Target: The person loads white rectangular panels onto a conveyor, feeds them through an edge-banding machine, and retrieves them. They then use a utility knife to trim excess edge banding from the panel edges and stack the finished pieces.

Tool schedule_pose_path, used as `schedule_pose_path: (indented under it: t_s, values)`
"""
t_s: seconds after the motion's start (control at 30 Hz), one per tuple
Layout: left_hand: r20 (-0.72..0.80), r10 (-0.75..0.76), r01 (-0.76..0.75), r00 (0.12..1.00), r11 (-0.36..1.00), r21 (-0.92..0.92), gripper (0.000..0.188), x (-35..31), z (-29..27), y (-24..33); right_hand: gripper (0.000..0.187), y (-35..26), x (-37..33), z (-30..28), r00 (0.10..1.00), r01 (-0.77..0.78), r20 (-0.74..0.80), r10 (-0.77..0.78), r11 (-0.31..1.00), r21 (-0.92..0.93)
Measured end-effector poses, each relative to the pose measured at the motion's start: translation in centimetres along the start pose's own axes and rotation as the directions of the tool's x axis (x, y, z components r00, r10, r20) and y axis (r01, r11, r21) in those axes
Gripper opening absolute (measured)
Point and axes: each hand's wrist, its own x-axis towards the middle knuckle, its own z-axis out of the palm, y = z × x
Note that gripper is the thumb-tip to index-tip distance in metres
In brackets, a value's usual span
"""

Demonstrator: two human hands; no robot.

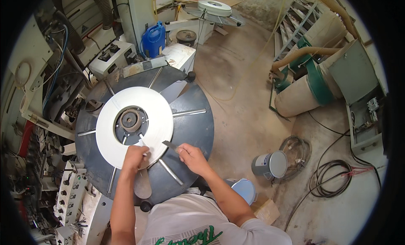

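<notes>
A wide white roll of banding lies flat on a dark round turntable, around a hub in its middle. Over the near part of the roll, my left hand is closed in a pinch. A small pale strip sticks up from its fingers; where its other end lies is hidden. My right hand grips a dark, flat, narrow blade at the roll's right edge, its tip pointing left toward the other hand. The blade's exact kind is not clear.
Machine controls with knobs stand at the left. A blue jerrycan is beyond the turntable. At right are a grey bucket, coiled black cable and a dust collector. Another white roll sits far back.
</notes>
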Motion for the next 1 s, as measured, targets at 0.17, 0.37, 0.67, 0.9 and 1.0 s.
schedule_pose_path:
  t_s: [0.17,0.37,0.67,0.9,1.0]
  values:
    - [0.037,0.088,-0.017,0.995,0.540,-0.841,0.030,0.3,0.0,1.5,0.030,-0.7,4.7,-4.2,0.991,0.099,0.100,-0.094,0.994,-0.051]
    - [-0.597,0.585,-0.834,0.549,0.431,-0.344,0.025,-12.4,-0.9,5.7,0.023,-1.1,15.5,-4.7,0.898,0.416,-0.042,-0.439,0.875,-0.245]
    - [-0.495,0.709,-0.106,0.503,0.619,0.778,0.013,-2.0,10.7,-1.9,0.027,-1.7,30.5,3.6,0.663,0.748,0.130,-0.738,0.641,-0.173]
    - [-0.381,0.868,-0.162,0.317,0.446,0.880,0.015,0.5,6.7,-6.5,0.031,-0.4,26.6,3.9,0.799,0.595,0.228,-0.557,0.785,-0.169]
    - [-0.302,0.850,-0.217,0.431,0.423,0.880,0.017,-1.0,1.5,-8.5,0.033,0.2,23.5,5.8,0.805,0.592,0.147,-0.574,0.769,-0.241]
